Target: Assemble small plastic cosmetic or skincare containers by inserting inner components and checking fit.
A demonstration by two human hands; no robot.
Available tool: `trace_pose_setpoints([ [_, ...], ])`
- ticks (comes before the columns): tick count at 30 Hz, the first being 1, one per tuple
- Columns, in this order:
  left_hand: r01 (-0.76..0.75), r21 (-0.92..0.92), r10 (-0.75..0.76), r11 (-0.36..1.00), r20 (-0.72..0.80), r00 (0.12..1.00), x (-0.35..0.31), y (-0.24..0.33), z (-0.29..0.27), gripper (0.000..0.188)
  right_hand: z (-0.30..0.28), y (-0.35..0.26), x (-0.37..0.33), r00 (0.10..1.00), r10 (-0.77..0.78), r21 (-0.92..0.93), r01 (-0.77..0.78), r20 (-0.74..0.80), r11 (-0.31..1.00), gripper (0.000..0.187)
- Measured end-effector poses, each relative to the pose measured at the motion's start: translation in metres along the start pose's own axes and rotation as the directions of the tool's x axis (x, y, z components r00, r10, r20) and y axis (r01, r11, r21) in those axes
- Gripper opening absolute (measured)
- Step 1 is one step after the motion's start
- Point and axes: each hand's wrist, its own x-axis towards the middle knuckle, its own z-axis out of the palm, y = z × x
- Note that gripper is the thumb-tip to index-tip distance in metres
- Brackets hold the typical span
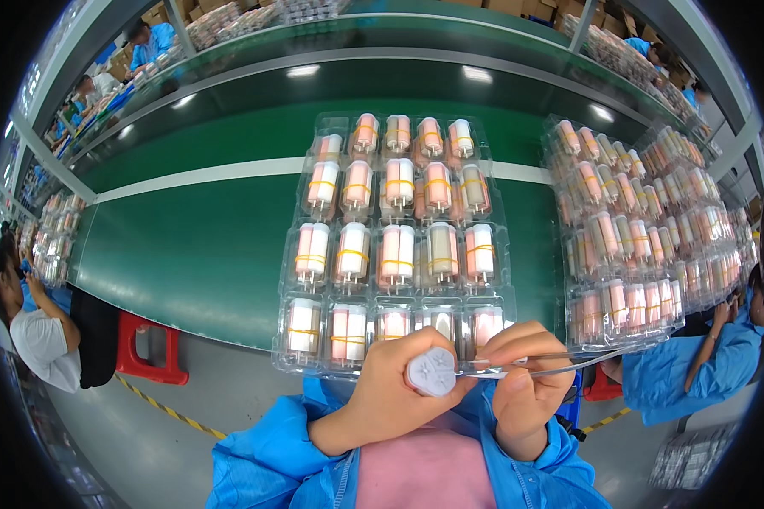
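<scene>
Low in front of my chest, my left hand is wrapped round a whitish cylindrical piece. Its round, lobed end points up at the head view; the rest is hidden in the fist. Just to its right, my right hand pinches thin whitish strands, which trail off to the right. I cannot make out where they end. Beyond both hands lies a clear plastic tray stack, with rows of pink, white and grey cylinders. Yellow rubber bands bind these in bundles, and small prongs show at their lower ends.
The trays rest on a green belt with a white stripe. More filled clear trays are stacked at the right. A metal frame rises at the left. A red stool and co-workers are at the sides.
</scene>
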Motion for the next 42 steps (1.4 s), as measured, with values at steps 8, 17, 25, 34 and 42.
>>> trace_pose_setpoints([
  [8, 0.286, -0.364, -0.221, 0.886, 0.21, 0.952, 0.002, 0.005, -0.007, 0.025, -0.003, 0.003, -0.002, 1.0, 0.011, 0.021, -0.011, -0.007, 1.0, 0.023],
  [17, 0.381, -0.476, -0.283, 0.792, 0.266, 0.921, 0.003, 0.004, -0.005, 0.026, -0.004, 0.005, -0.002, 1.0, 0.012, 0.033, -0.012, -0.006, 0.999, 0.023],
  [25, 0.32, -0.523, -0.216, 0.79, 0.251, 0.944, -0.004, -0.003, 0.001, 0.047, -0.01, 0.007, 0.001, 0.993, 0.017, 0.039, -0.013, -0.113, 0.999, 0.028],
  [34, 0.09, -0.205, -0.067, 0.975, 0.114, 0.991, -0.006, -0.005, 0.003, 0.057, -0.013, 0.008, 0.0, 0.993, 0.053, 0.111, -0.042, -0.103, 0.993, 0.028],
  [42, -0.024, -0.069, 0.024, 0.997, 0.002, 1.0, -0.007, -0.009, 0.006, 0.06, -0.013, 0.011, -0.001, 0.994, 0.054, 0.133, -0.041, -0.092, 0.99, 0.027],
])
